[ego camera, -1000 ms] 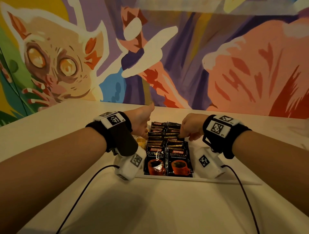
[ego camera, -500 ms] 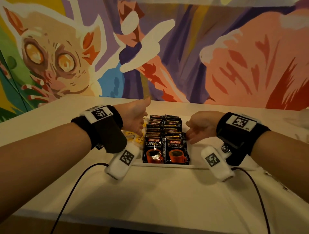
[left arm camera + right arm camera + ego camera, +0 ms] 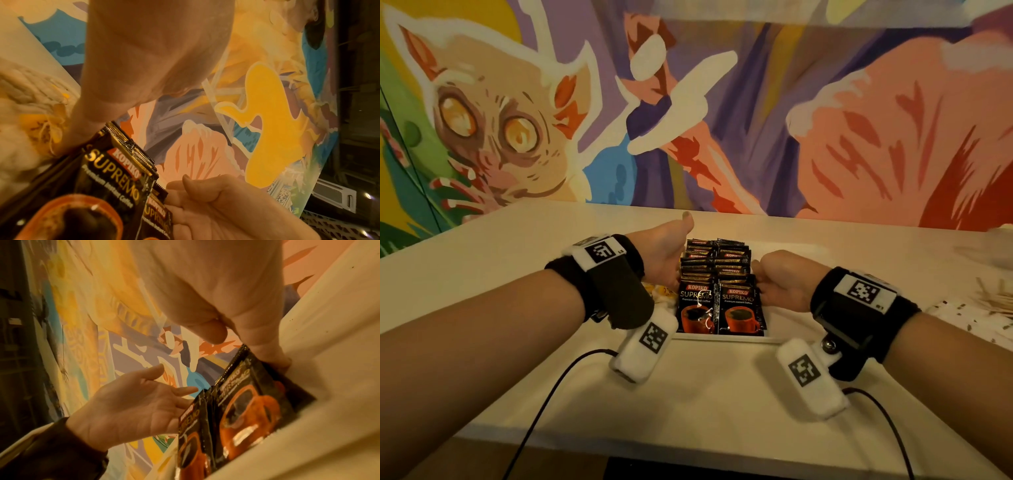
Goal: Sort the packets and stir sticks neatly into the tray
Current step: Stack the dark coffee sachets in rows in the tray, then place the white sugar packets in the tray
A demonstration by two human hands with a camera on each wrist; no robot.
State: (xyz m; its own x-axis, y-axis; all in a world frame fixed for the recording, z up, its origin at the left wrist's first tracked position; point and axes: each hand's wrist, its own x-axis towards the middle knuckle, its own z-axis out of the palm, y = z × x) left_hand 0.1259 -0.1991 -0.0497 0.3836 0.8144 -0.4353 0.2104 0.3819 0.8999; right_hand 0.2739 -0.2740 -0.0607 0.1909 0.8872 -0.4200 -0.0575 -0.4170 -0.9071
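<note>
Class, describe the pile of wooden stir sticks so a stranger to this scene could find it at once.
Start at the white table below the mural. Go right from the tray of black coffee packets, past the right hand. Near the table's right edge lie the stir sticks: thin, pale, loosely scattered, unlike the stacked packets.

Hands (image 3: 671, 253) flanking packets (image 3: 717, 284); sticks (image 3: 993, 296) rightward

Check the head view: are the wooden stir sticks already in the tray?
No. The stir sticks lie loose on the table, right of the tray holding coffee packets.
</note>
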